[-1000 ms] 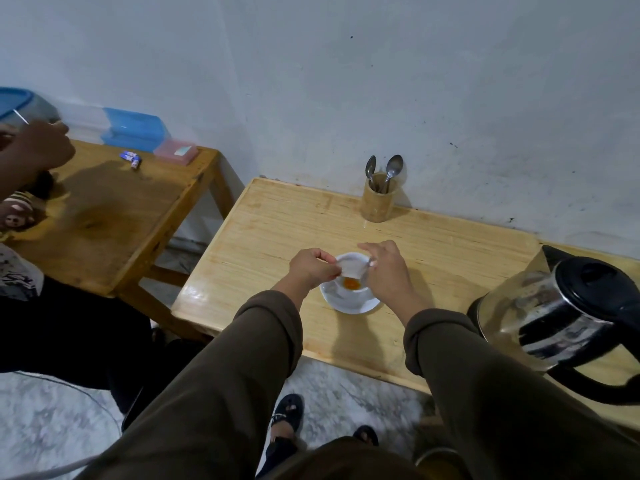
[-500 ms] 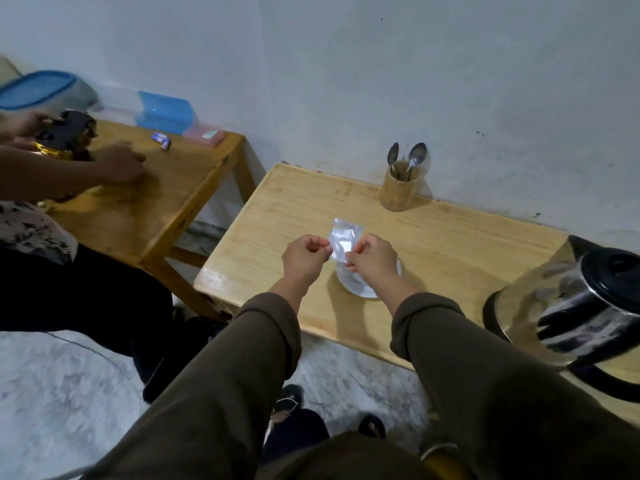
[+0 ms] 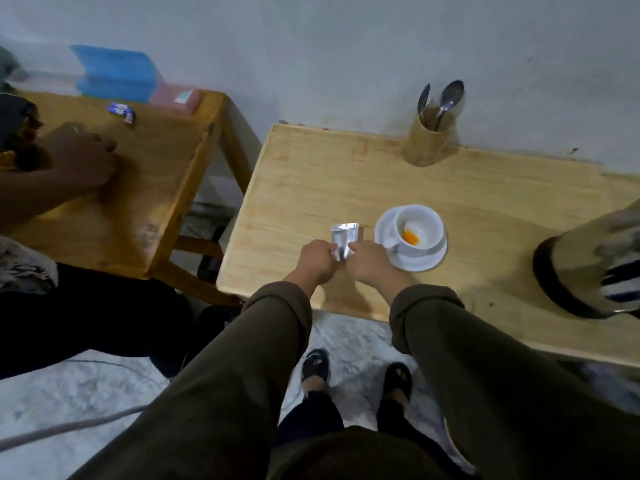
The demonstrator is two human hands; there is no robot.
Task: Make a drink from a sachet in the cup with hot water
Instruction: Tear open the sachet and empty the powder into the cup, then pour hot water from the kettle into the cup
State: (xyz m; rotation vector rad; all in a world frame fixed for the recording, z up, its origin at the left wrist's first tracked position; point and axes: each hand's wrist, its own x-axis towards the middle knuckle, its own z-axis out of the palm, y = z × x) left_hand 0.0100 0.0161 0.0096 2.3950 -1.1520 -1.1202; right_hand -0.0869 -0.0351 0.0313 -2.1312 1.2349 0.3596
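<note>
A white cup [image 3: 418, 229] stands on a white saucer [image 3: 423, 262] on the light wooden table [image 3: 332, 188], with orange powder in its bottom. Just left of the saucer, my left hand [image 3: 318, 260] and my right hand [image 3: 370, 264] both pinch a small silver sachet [image 3: 343, 238], held upright above the table near its front edge. At the right edge of the view stands a glass kettle [image 3: 588, 268] with a black base, partly cut off.
A wooden holder [image 3: 429, 140] with two spoons stands at the back by the wall. Another person's hand [image 3: 81, 157] rests on a second wooden table [image 3: 145, 188] at the left, which carries blue and pink boxes. My feet show on the floor below.
My hands have lifted the sachet away from over the cup and carried it left, so the cup with its orange powder is uncovered. The camera has shifted.
</note>
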